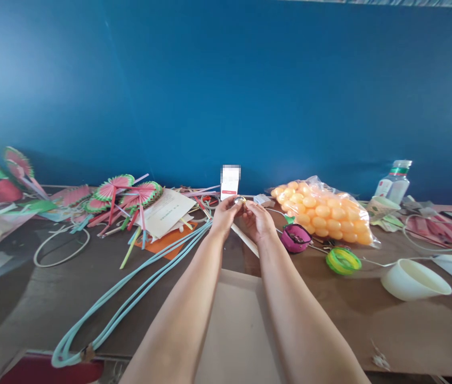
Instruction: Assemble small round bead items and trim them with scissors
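Both my arms reach forward over the brown table (pixel 38 298). My left hand (pixel 224 214) and my right hand (pixel 258 218) meet at the middle, fingers pinched together on a small shiny object (pixel 239 200) that I cannot name. A pale wooden stick (pixel 245 241) lies under my right hand. A small white box with a red label (pixel 229 184) stands just behind my hands.
Pink and green paper fans (pixel 124 193) and coloured straws lie at the left, with light blue tubing (pixel 130 293) and a ring. To the right are a bag of orange balls (pixel 324 210), a magenta pouch (pixel 296 238), a green coil (pixel 343 261), a white bowl (pixel 413 278) and a bottle (pixel 394 182). Cardboard (pixel 237 330) lies near me.
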### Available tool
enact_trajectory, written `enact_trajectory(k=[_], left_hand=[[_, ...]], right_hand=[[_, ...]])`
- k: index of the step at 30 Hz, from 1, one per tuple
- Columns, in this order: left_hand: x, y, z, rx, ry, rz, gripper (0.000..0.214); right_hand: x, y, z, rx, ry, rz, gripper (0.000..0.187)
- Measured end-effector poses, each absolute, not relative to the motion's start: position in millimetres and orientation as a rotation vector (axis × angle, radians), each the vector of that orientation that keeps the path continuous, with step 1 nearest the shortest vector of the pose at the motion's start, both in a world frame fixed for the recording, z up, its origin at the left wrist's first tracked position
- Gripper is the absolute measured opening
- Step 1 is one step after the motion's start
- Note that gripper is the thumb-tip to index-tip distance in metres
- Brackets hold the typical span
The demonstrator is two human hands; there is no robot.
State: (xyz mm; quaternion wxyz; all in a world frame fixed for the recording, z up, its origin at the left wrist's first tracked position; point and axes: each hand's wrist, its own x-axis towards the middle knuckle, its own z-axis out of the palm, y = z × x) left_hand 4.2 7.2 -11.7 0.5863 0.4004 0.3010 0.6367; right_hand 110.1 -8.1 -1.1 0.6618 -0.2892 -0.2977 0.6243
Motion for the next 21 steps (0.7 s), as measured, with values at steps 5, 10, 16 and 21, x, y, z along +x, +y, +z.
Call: enact_trajectory(k=[5,10,16,21], left_hand=[[4.4,7.8,-12.5,0.939,0.700,1.490,0.048],[3.9,6.7,-11.4,0.935,0.708,1.492,0.048],[3.6,6.3,-10.6,0.943,0.720,1.485,0.048],[3.7,6.8,-11.3,0.945,0.728,1.497,0.045]], right_hand=[[108.8,-9.7,0.5,-0.657,-0.643,1.415,0.022],[108.6,-8.7,-1.0,-0.636,-0.624,1.420,0.021],[108.6,-8.1,-1.1,-0.658,-0.628,1.413,0.021],[108.9,-7.3,-1.1,-0.688,-0.621,1.398,0.021]])
